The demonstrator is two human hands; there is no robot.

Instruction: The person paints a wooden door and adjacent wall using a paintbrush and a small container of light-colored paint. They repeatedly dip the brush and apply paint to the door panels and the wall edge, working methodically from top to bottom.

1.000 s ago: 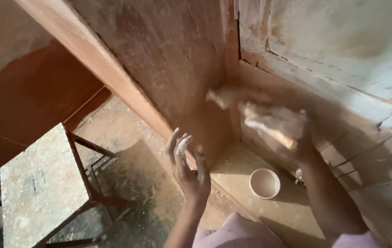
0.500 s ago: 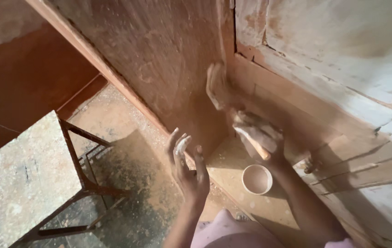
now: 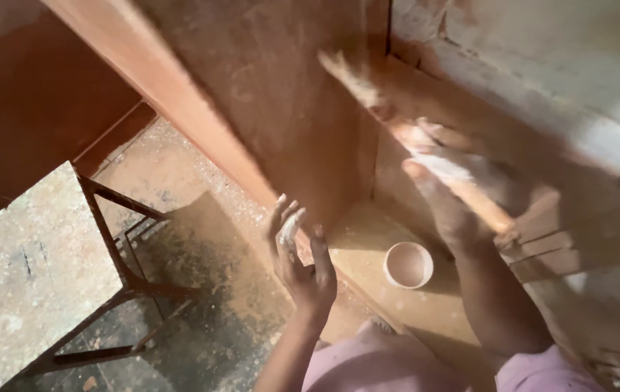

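My right hand [image 3: 446,187] grips the wooden handle of a paintbrush [image 3: 359,83], whose pale bristles are blurred against the inner corner of a brown wooden cabinet panel [image 3: 273,94]. My left hand [image 3: 301,255] hangs open in front of the panel's lower edge, fingers spread and smeared with pale paint, holding nothing. A small round white cup [image 3: 408,264] stands on the cabinet's bottom board [image 3: 368,239] below my right hand.
A stool with a speckled stone-like top [image 3: 30,272] and a dark metal frame stands at the left on the dusty floor [image 3: 201,290]. A pale, worn wooden panel [image 3: 542,65] fills the upper right.
My right hand has lifted the brush up and to the left along the cabinet's inner corner. The left hand has stayed where it was, and the view has shifted slightly.
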